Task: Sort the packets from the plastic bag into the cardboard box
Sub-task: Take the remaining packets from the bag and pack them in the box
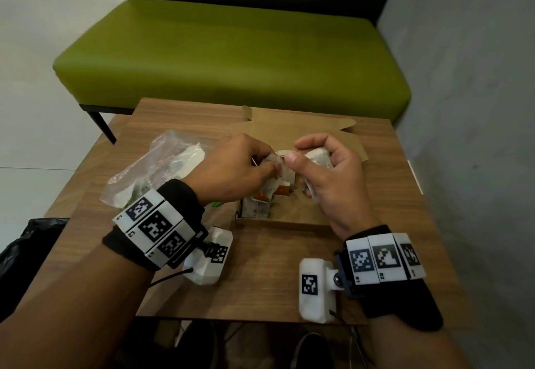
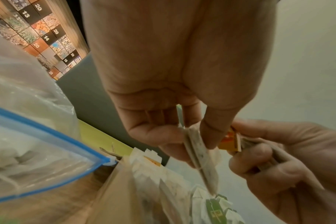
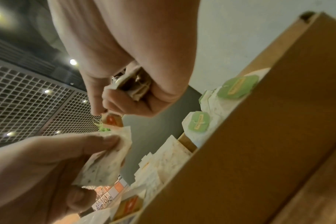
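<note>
Over the open cardboard box (image 1: 341, 148), with the plastic bag (image 1: 150, 166) beside it, we hold both hands close together: our left hand (image 1: 234, 166) pinches one packet (image 2: 197, 145), our right hand (image 1: 333, 174) grips a small bundle (image 3: 133, 84). These look light, soft, easily crumpled; flat edges seem the best hold.

Both wrists have black fabric cuffs (image 1: 185, 192) with white blocky bands (image 1: 153, 225) of black square-code tags, plus a white tagged camera pod (image 1: 315, 290) hanging off each, thin black cables trailing
</note>
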A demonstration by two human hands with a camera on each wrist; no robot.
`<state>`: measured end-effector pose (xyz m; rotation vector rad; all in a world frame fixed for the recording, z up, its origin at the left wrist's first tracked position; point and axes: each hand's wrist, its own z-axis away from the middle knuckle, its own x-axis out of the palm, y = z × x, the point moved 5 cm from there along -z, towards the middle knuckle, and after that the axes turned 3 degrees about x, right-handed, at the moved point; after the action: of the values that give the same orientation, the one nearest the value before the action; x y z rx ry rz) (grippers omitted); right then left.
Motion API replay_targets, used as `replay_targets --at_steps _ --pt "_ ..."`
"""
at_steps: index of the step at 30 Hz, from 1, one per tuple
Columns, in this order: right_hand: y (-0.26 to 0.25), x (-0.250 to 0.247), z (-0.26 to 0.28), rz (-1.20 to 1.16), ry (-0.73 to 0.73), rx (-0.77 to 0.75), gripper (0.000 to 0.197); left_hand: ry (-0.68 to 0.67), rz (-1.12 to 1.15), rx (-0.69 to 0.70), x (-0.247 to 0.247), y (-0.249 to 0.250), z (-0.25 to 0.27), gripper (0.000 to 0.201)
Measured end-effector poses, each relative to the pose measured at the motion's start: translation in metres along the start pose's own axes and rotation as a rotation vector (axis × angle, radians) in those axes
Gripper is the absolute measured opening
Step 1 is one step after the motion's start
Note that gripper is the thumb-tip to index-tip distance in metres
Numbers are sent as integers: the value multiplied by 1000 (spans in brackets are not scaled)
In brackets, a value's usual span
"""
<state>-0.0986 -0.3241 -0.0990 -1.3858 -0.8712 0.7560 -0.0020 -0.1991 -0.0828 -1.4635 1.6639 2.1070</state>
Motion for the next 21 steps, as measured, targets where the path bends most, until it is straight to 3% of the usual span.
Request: replay_targets --at_steps 4,9,16,21 --pt "-4 8 4 91 -65 -31 9 17 79 -5 0 1 0 31" --pt "2 4 1 116 4 12 16 -9 224 -4 -2 3 3 25" --pt "12 -1 -4 258 41 -25 7 -42 299 -26 1 3 4 25" --pt "15 -7 -4 172 25 88 10 -39 320 -34 -1 1 3 25"
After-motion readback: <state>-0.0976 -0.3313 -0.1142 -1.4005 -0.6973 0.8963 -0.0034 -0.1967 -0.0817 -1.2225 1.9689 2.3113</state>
